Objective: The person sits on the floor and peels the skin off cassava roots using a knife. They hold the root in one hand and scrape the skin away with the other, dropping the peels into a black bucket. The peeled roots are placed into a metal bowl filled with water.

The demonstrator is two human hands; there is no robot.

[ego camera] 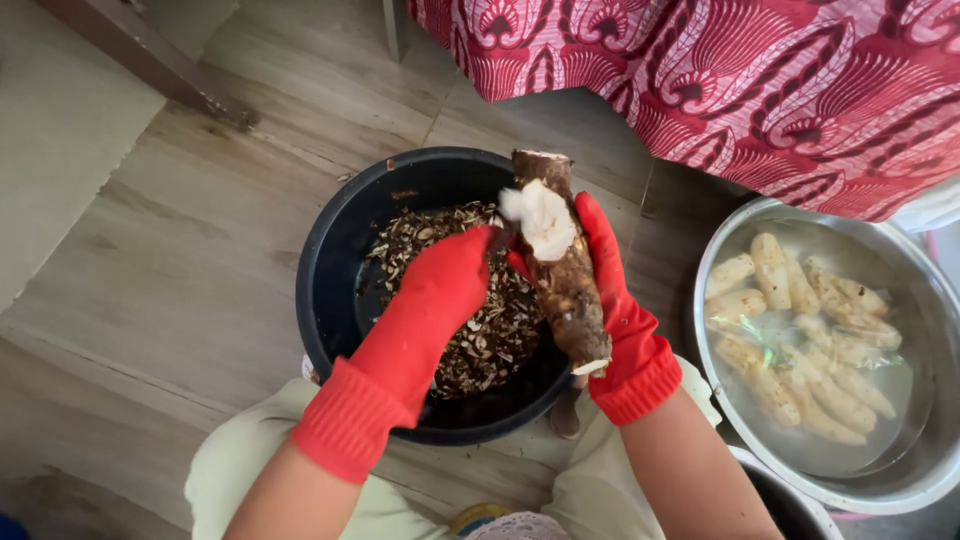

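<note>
Gripped upright in the right red-gloved hand [615, 300] over the black round plastic basin [330, 250] of peelings, long brown cassava root [565, 270]; left red-gloved hand [440, 290] closed on something hidden, likely to slip on wet peel and nick the fingers.

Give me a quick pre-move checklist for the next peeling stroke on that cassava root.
1. Right hand grips cassava root: ok.
2. Left hand at the peeled patch near the top: ok; blade hidden, cannot tell.
3. Root held over black basin of peelings: ok.
4. Basin has room for more peel: ok.
5. Metal bowl of peeled roots in water beside the right hand: ok.
6. Red gloves on both hands: ok.
</note>
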